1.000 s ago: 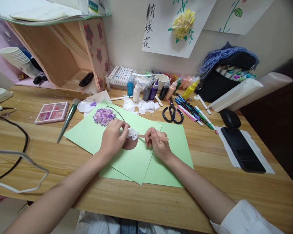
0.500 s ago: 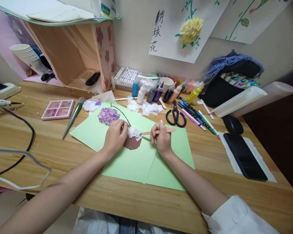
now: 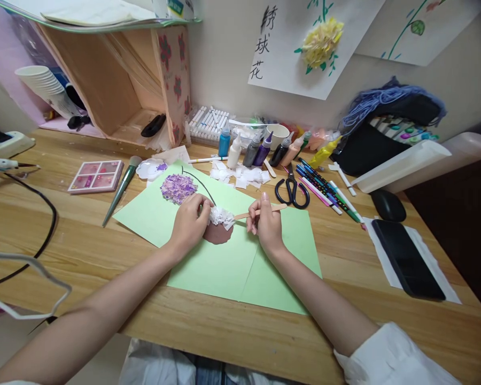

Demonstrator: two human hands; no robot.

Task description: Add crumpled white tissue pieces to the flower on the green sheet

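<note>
A green sheet lies on the wooden table, with a purple and white textured flower head at its upper left. Crumpled white paper covers the upper part of a brown round patch. At the left edge of that white paper is my left hand, its fingers bent and closed; what they hold, if anything, is hidden. My right hand grips a flat wooden stick, whose tip touches the right side of the white paper.
Behind the sheet are white paper scraps, a glue bottle and several paint bottles. Black scissors, pens and a phone lie to the right. A brush and a pink palette sit left.
The white paper scrap that stuck out over the brown patch at the stick's tip now lies closer against the white cluster. The camera view has shifted slightly; both hands stay nearly in place.
</note>
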